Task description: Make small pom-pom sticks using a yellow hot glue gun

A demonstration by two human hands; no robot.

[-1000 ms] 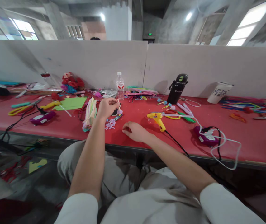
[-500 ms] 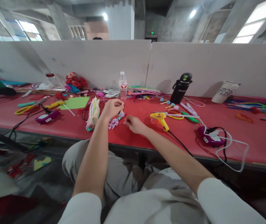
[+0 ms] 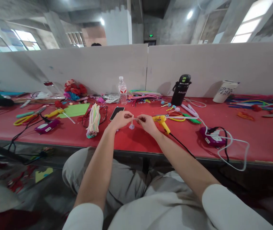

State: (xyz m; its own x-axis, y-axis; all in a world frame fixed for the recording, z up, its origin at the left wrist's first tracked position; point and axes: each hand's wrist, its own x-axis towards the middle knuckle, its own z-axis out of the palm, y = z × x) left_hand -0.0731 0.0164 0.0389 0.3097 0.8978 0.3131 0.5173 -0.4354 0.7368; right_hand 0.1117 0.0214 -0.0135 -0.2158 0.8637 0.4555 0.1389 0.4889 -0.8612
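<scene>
My left hand [image 3: 120, 119] and my right hand [image 3: 146, 122] meet above the red table [image 3: 136, 137], each pinching one end of a thin pale pipe cleaner [image 3: 133, 118]. A small lilac piece [image 3: 131, 126] hangs from it between the hands. A black phone [image 3: 116, 112] lies just behind my left hand. A bundle of pastel pipe cleaners [image 3: 93, 119] lies to its left. A yellow glue gun [image 3: 160, 122] rests right beside my right hand, its black cord running off the table's front edge.
At the back stand a water bottle [image 3: 122, 90], a black flask [image 3: 181, 90] and a paper cup [image 3: 223, 91], against a white partition. Scissors [image 3: 177, 117], purple power strips [image 3: 213, 141] [image 3: 46, 126], cables, green paper [image 3: 74, 110] and red paper flowers [image 3: 73, 88] are scattered around.
My right hand rose from the table and came up to the left hand. Both now pinch the pipe cleaner, with the lilac piece lifted off the table between them.
</scene>
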